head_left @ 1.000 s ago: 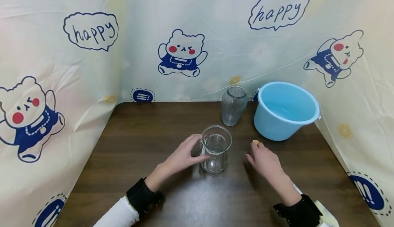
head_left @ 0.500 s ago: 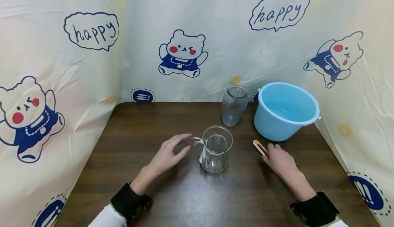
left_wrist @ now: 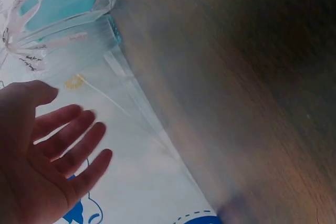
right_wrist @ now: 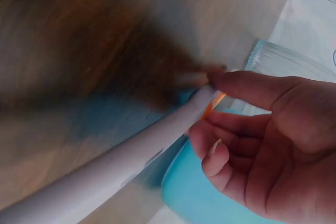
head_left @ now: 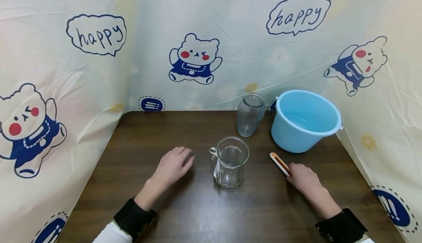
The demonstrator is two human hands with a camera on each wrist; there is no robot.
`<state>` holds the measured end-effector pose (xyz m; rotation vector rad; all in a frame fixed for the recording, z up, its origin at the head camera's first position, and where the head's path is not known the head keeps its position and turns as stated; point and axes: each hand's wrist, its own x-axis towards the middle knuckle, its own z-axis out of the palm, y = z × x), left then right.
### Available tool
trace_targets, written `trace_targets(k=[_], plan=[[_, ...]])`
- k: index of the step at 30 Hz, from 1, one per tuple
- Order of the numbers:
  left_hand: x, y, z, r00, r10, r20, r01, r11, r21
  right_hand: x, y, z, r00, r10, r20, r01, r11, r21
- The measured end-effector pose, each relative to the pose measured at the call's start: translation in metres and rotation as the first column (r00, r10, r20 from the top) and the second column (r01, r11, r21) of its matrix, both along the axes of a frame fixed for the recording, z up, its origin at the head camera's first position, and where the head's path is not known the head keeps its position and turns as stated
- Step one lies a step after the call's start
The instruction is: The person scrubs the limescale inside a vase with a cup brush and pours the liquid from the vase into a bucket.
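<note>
A clear glass vase [head_left: 230,177] with a flared rim stands at the table's middle. Round its neck is a white printed ribbon [left_wrist: 31,51], tied in a bow. My left hand [head_left: 172,166] is apart from the vase on its left, holding nothing, and its fingers [left_wrist: 73,135] are loosely bent in the left wrist view. To the vase's right, my right hand [head_left: 304,180] holds a long white handle [head_left: 280,165] with an orange inset. Thumb and fingers pinch this handle in the right wrist view, where its white shaft [right_wrist: 123,153] runs back past the hand. Its other end is hidden under the forearm.
A taller ribbed glass vase [head_left: 249,120] stands behind the first one, at the table's back edge. To its right is a light blue bucket [head_left: 293,136]. A printed cloth [head_left: 148,52] with bears surrounds the wooden table [head_left: 151,129] at the back and sides.
My left hand has come off the front vase and moved left. My right hand has moved back to the lower right along the handle, exposing more of its orange-and-white end.
</note>
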<state>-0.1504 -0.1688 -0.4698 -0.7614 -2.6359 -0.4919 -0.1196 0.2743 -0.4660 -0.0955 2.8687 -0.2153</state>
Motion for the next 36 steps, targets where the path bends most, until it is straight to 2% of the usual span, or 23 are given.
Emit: trace_targets(k=[3, 5, 8, 10, 14, 20, 25, 29, 32, 34, 36], plan=[[0.001, -0.001, 0.000, 1.000, 0.003, 0.022, -0.002, 0.999, -0.050, -0.001, 0.000, -0.002, 0.999, 0.032, -0.011, -0.032, 0.999, 0.023], [0.001, -0.001, 0.001, 0.998, 0.002, 0.067, 0.002, 0.998, -0.067, -0.001, -0.001, -0.002, 0.999, 0.048, -0.022, -0.047, 0.999, 0.026], [0.003, 0.001, 0.001, 0.991, 0.000, 0.134, 0.010, 0.997, -0.075, 0.000, -0.005, -0.001, 0.994, 0.073, -0.080, -0.072, 0.997, 0.011], [0.004, 0.001, 0.001, 0.988, 0.004, 0.154, 0.008, 0.997, -0.077, 0.002, -0.009, 0.002, 0.988, 0.086, -0.127, -0.090, 0.996, -0.022], [0.008, 0.000, 0.000, 0.988, 0.014, 0.152, -0.002, 0.997, -0.076, 0.005, -0.019, 0.012, 0.971, 0.120, -0.205, -0.142, 0.985, -0.097], [0.012, -0.003, -0.002, 0.990, 0.031, 0.141, -0.022, 0.998, -0.062, 0.004, -0.033, 0.036, 0.940, 0.145, -0.309, -0.217, 0.953, -0.213], [0.012, -0.004, -0.003, 0.995, 0.035, 0.099, -0.027, 0.996, -0.079, 0.006, -0.044, 0.053, 0.902, 0.130, -0.412, -0.262, 0.923, -0.283], [0.014, -0.002, -0.004, 0.997, 0.022, 0.067, -0.017, 0.997, -0.078, 0.012, -0.050, 0.068, 0.881, 0.104, -0.462, -0.283, 0.897, -0.339], [0.015, -0.002, -0.005, 0.999, 0.023, 0.038, -0.020, 0.996, -0.089, 0.013, -0.052, 0.079, 0.860, 0.090, -0.502, -0.317, 0.865, -0.388], [0.015, -0.002, -0.005, 0.999, 0.027, 0.022, -0.025, 0.995, -0.096, 0.010, -0.051, 0.084, 0.828, 0.088, -0.554, -0.355, 0.846, -0.397], [0.015, -0.001, -0.005, 0.999, 0.032, 0.024, -0.030, 0.994, -0.102, 0.007, -0.050, 0.089, 0.782, 0.093, -0.616, -0.405, 0.827, -0.390]])
